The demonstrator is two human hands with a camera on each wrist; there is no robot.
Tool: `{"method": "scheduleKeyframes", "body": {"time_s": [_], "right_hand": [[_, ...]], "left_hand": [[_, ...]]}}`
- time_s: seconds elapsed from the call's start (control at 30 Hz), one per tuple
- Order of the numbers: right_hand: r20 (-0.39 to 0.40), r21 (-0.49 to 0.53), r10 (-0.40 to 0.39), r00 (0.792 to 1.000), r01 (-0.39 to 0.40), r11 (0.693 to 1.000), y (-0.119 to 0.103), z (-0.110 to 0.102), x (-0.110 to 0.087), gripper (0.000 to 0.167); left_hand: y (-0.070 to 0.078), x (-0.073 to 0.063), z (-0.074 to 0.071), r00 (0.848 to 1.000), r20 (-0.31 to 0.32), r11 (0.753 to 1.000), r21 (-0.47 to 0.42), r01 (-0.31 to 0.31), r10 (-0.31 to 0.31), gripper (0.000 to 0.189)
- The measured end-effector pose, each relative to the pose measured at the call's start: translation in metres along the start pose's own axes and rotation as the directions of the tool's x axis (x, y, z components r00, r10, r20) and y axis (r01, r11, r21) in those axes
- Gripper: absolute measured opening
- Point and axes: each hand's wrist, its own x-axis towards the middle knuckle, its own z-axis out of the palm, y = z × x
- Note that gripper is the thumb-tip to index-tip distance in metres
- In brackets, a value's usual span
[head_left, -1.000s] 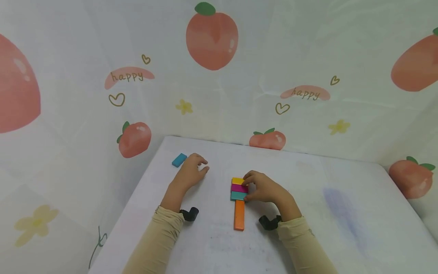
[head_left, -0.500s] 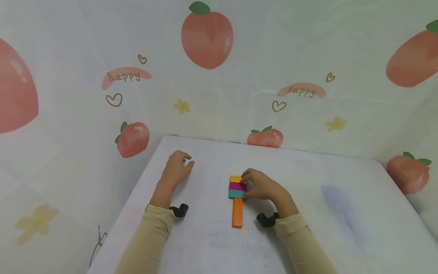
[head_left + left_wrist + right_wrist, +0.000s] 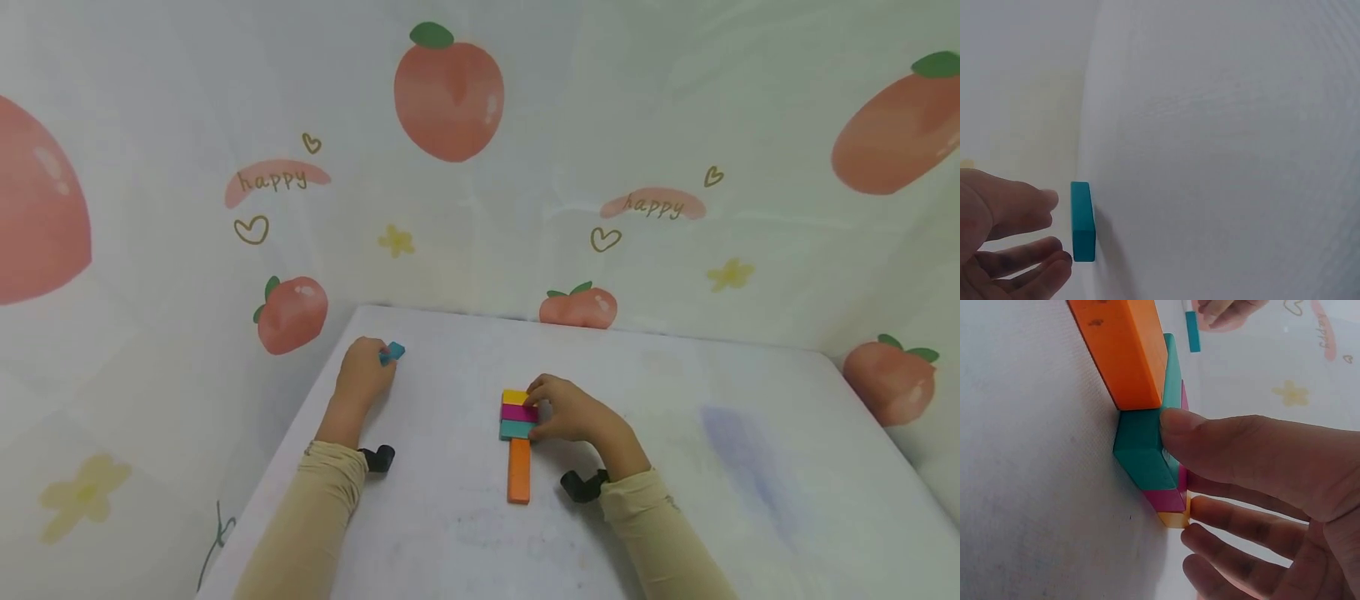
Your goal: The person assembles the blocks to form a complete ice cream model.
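Observation:
At the far left of the table, my left hand (image 3: 363,367) reaches a blue block (image 3: 395,352) with thumb and fingers spread at its near side. The left wrist view shows the fingertips right beside this block (image 3: 1083,222), thumb and fingers apart. My right hand (image 3: 573,408) holds the right end of a row of blocks: a yellow block (image 3: 513,397), a magenta block (image 3: 516,412) and a teal block (image 3: 514,429), lying side by side. Its thumb rests on the teal block (image 3: 1141,434), the other fingers curve by the magenta and yellow ones. An orange block (image 3: 519,471) extends from the teal block toward me.
The white table (image 3: 450,533) meets a fruit-printed backdrop (image 3: 480,225) along its back and sides. A bluish stain (image 3: 742,458) marks the table on the right. Black wrist cameras (image 3: 378,458) sit on both wrists.
My left hand has moved left and come to the blue block, which it hid half a second ago. The right hand stays on the row of blocks, which has not moved.

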Motion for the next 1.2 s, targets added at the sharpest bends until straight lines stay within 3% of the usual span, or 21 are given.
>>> {"method": "scheduleKeyframes", "body": {"time_s": [0.5,0.87,1.2], "right_hand": [[0.005,-0.001,-0.007,1.0,0.007,1.0,0.0006,0.0041,0.0009,0.037],[0.005,-0.019,-0.014,1.0,0.014,1.0,-0.0018,0.0001,-0.0008,0.039],[0.004,-0.007,-0.023,1.0,0.023,1.0,0.0008,-0.0006,-0.0011,0.038]], "left_hand": [[-0.0096,0.0001,0.0009,0.998,0.014,0.998,-0.004,0.065,-0.065,0.029],[-0.0037,0.0021,0.0015,0.999,0.001,0.999,-0.01,0.05,-0.05,0.028],[-0.0022,0.0036,0.0025,0.998,0.026,0.998,-0.009,0.065,-0.064,0.029]]}}
